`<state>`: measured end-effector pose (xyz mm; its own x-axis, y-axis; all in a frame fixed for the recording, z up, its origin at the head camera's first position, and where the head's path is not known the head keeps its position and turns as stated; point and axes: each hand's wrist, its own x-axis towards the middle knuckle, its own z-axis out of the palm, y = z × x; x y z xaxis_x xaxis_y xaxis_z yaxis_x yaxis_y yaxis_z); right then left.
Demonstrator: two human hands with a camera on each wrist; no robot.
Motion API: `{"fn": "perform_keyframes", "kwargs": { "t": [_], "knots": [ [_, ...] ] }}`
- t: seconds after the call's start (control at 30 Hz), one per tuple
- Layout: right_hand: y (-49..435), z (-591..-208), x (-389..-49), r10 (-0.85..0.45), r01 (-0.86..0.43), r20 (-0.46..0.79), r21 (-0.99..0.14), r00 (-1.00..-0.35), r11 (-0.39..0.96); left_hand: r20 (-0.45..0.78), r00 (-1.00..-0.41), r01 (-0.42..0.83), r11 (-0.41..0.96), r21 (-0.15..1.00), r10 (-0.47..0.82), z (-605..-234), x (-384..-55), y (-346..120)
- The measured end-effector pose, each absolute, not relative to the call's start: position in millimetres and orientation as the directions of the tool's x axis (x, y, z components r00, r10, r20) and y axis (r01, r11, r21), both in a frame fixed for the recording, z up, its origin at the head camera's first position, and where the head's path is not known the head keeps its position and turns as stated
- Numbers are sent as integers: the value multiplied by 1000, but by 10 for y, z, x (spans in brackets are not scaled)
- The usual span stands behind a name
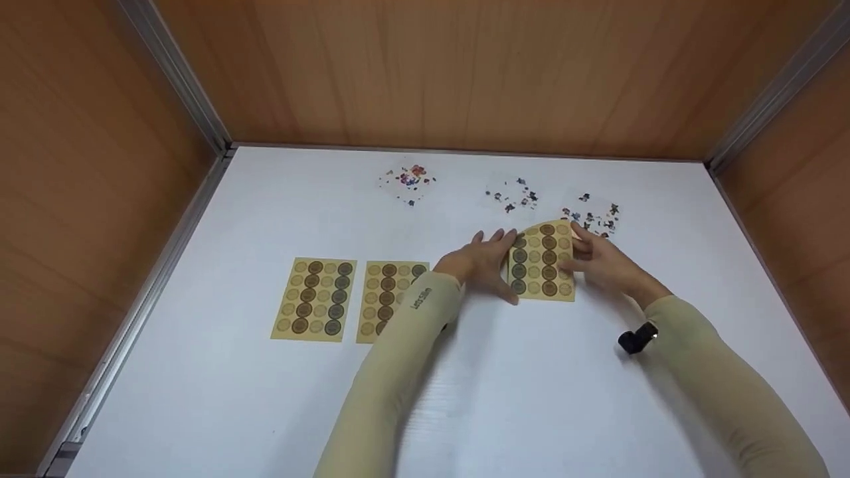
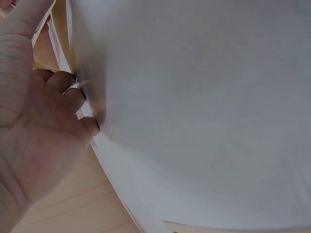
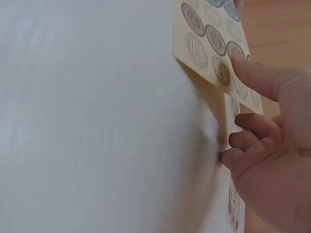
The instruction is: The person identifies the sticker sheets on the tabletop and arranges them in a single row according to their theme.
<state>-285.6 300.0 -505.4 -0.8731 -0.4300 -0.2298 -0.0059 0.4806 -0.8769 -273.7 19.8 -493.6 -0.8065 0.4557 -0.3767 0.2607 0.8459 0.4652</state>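
Observation:
A tan sheet of round stickers [image 1: 541, 262] lies between my two hands, its upper left corner bent and its right side raised off the white table. My right hand [image 1: 607, 265] pinches the right edge, thumb on the printed face and fingers behind it. In the right wrist view, the raised sticker sheet [image 3: 214, 41] shows rows of dark and pale circles below the thumb of the right hand [image 3: 272, 136]. Along the left edge, my left hand [image 1: 481, 265] touches the sheet with thumb and fingers spread apart. Its fingertips meet the tabletop in the left wrist view.
Two similar sticker sheets lie left of the hands, one fully visible [image 1: 313, 299] and one [image 1: 382, 292] partly covered by the left sleeve. Toward the back are three clear sheets with small colourful stickers: left [image 1: 412, 176], middle [image 1: 510, 207] and right [image 1: 590, 217]. Wooden panels [image 1: 465, 79] surround the table.

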Motion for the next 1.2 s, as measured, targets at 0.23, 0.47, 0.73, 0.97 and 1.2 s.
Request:
{"fn": "perform_keyframes", "kwargs": {
  "t": [0.23, 0.47, 0.73, 0.97, 1.2],
  "knots": [
    [2940, -4962, -2850, -325, 344, -342, -938, -882, 53, -361, -803, 279, 835, 475, 474, -4945, -2749, 206],
    [2934, -4897, -2853, -263, 469, -424, -872, -867, -140, -335, -802, 297, 816, 495, 495, -4959, -2768, 209],
    [2923, -4899, -2864, -262, 503, -450, -842, -854, -195, -330, -801, 266, 791, 551, 499, -4980, -2780, 194],
    [2904, -4888, -2860, -273, 519, -460, -829, -845, -210, -344, -811, 163, 747, 644, 473, -4964, -2803, 155],
    [2852, -4828, -2823, -296, 506, -434, -829, -851, -239, -212, -850, 118, 566, 816, 483, -4921, -2859, 118]
  ]
}}
